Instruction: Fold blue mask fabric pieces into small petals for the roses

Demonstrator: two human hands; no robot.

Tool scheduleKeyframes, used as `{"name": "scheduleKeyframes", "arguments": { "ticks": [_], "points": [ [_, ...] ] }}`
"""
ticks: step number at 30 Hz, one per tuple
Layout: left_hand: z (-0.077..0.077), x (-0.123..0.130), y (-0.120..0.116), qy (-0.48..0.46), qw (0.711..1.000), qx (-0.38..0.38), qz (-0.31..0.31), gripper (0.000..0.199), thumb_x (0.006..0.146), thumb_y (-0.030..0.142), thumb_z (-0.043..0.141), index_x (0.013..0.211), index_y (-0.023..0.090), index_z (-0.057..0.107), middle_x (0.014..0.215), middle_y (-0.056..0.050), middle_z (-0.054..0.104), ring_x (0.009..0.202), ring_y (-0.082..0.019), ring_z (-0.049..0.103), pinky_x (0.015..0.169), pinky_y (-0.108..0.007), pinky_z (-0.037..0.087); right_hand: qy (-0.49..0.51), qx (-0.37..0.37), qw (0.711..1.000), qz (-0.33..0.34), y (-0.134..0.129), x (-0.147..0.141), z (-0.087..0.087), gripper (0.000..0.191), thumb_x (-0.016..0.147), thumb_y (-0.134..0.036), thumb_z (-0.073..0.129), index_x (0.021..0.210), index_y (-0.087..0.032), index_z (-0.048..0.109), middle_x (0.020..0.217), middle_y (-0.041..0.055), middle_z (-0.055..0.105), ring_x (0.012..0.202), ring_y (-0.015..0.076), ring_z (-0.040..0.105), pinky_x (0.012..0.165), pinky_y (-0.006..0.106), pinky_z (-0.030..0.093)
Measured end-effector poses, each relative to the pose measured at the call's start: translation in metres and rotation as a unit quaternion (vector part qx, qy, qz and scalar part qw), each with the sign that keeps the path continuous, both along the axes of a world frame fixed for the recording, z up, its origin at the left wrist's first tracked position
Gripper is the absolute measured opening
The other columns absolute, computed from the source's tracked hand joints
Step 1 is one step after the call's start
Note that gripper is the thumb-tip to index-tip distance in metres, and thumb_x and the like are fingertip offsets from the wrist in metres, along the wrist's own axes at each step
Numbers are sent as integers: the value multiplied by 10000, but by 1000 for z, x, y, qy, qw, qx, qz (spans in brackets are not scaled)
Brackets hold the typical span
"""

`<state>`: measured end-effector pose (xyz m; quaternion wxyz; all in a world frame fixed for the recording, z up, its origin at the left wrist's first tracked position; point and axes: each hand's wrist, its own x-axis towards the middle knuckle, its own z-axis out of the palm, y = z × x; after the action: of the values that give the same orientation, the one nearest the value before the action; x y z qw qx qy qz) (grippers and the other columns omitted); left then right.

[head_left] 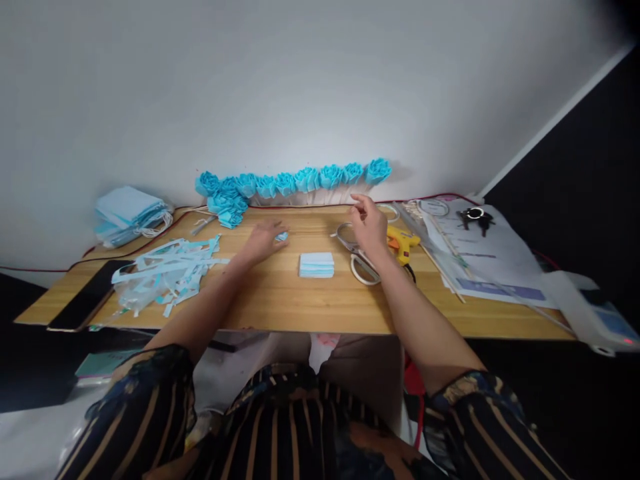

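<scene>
My left hand [263,241] is low over the table, its thumb and fingers closed round a small rolled piece of light-blue mask fabric [282,237]. Raised above the scissors [346,235] is my right hand [369,223], its fingers loosely bent and apart, with nothing visible in them. Between my arms lies a neat stack of cut blue fabric pieces [317,265]. A yellow glue gun [401,244] rests just right of my right hand, partly hidden by it. A roll of tape [364,269] lies beside my right wrist.
Blue fabric roses [307,179] line the wall, several heaped at the left end. Further left are stacked masks [127,212], cut strips [167,270] and a dark phone [87,300]. Printed paper [493,250], keys [477,217], thin sticks [444,270] and a white device [590,310] occupy the right.
</scene>
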<state>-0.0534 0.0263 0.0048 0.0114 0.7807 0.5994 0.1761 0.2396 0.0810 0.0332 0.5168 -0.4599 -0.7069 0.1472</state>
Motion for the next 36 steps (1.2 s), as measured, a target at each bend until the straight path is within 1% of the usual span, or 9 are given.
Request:
{"name": "scheduleKeyframes", "arguments": {
  "ticks": [4, 8, 14, 16, 19, 22, 25, 30, 36],
  "points": [
    [-6, -13, 11, -11, 999, -4, 46, 439, 924, 381, 508, 1256, 153, 681, 1402, -149, 620, 1292, -289, 555, 1133, -408, 378, -29, -13, 999, -37, 9, 10, -1, 386, 894, -252, 493, 1234, -178, 660, 1002, 106, 770, 869, 234, 686, 853, 364, 506],
    [-4, -28, 20, -13, 997, 12, 78, 438, 928, 346, 474, 1237, 106, 671, 1348, -181, 651, 1262, -311, 566, 1112, -442, 387, -62, -24, 997, -43, 9, 11, -1, 383, 901, -232, 486, 1225, -159, 676, 1044, 124, 767, 942, 252, 683, 881, 368, 495],
    [5, -21, 24, -27, 989, 63, 133, 559, 930, 373, 508, 1427, 119, 527, 1466, -172, 562, 1376, -314, 466, 1189, -470, 262, -152, -16, 988, -15, 0, 7, 2, 354, 933, -228, 470, 1197, -165, 697, 1078, 123, 764, 984, 253, 669, 844, 345, 459],
    [9, -11, 22, -44, 989, 71, 121, 568, 938, 374, 506, 1438, 105, 522, 1466, -173, 563, 1362, -301, 492, 1186, -431, 285, -207, -34, 977, 22, -7, 3, 5, 296, 939, -271, 496, 1084, -184, 739, 1022, 102, 774, 933, 239, 671, 776, 320, 436],
    [13, 9, 18, -76, 993, 59, 66, 549, 949, 383, 503, 1416, 97, 548, 1453, -170, 580, 1355, -290, 518, 1174, -409, 326, -292, -81, 948, 101, -19, -4, 10, 262, 936, -331, 531, 899, -213, 762, 915, 64, 782, 819, 211, 659, 667, 296, 372],
    [7, 26, 13, -118, 993, 30, 11, 509, 968, 391, 470, 1361, 95, 599, 1395, -164, 631, 1315, -266, 563, 1152, -383, 371, -325, -91, 926, 167, -28, -9, 13, 190, 897, -282, 582, 858, -220, 757, 878, 39, 776, 774, 188, 643, 644, 285, 335],
    [-3, 38, 10, -166, 986, 6, -20, 465, 968, 369, 460, 1307, 112, 645, 1355, -150, 663, 1286, -257, 593, 1135, -382, 404, -332, -99, 917, 199, -30, -11, 12, 146, 876, -252, 610, 855, -218, 750, 850, 28, 763, 760, 175, 633, 638, 274, 324],
    [-16, 45, 6, -281, 959, -13, -30, 401, 954, 360, 489, 1226, 152, 698, 1289, -125, 707, 1218, -239, 638, 1090, -379, 457, -313, -143, 905, 251, -33, -11, 12, 139, 888, -317, 646, 847, -220, 738, 796, 0, 737, 705, 147, 616, 612, 259, 324],
    [-8, 48, -10, -415, 909, 18, -27, 324, 928, 347, 570, 1117, 142, 736, 1055, -113, 767, 1034, -195, 690, 983, -326, 503, -316, -144, 881, 322, -44, -16, 17, 159, 828, -380, 753, 878, -231, 739, 840, -8, 720, 741, 142, 611, 645, 255, 356]
  ]
}}
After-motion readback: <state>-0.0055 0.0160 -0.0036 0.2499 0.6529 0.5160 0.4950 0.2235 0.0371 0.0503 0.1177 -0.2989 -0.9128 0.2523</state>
